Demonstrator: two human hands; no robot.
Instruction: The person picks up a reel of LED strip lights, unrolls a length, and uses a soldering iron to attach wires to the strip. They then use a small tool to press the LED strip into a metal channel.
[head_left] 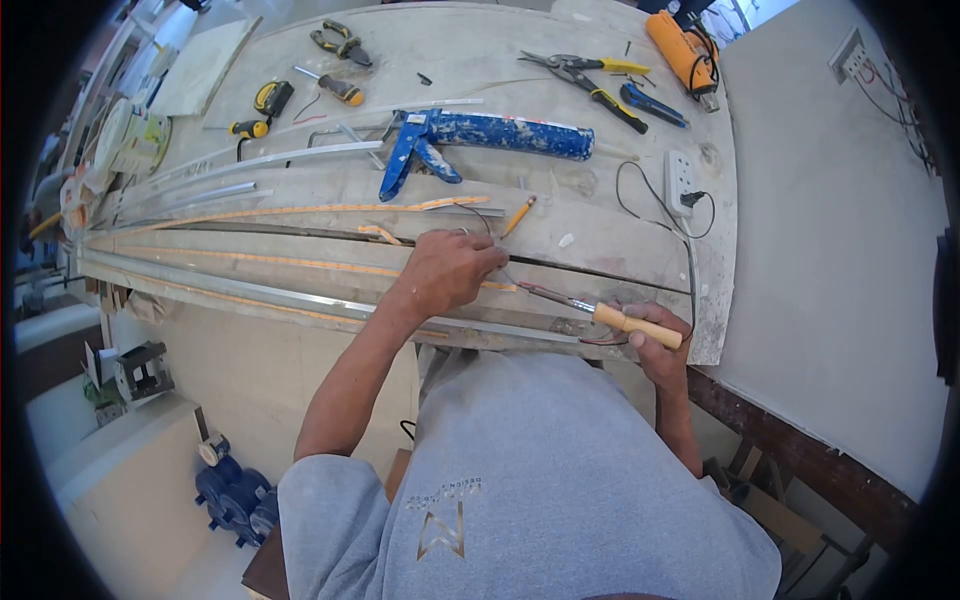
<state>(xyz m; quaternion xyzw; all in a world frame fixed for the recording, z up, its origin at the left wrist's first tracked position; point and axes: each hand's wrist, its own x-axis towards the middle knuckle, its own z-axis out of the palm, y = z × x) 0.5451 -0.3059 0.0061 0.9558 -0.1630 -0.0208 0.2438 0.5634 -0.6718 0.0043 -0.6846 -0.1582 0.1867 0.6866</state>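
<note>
My right hand (660,345) grips the light wooden handle of a soldering iron (640,326), whose metal shaft points left along the bench. My left hand (448,270) is closed in a pinch just left of the iron's tip; what its fingers hold is too small to make out. Beneath and beside that hand run orange-and-white LED strips (270,262) and a long aluminium profile (330,302). Thin wires lie close to both hands. A short yellow pencil (520,215) rests just beyond my left fingertips.
A blue caulking gun (510,134) lies across the workbench (590,235). Behind it are snips (570,68), a blue utility knife (653,104), pliers (341,42), a screwdriver (340,88) and an orange heat gun (682,50). A power strip (679,180) with a cord sits at right.
</note>
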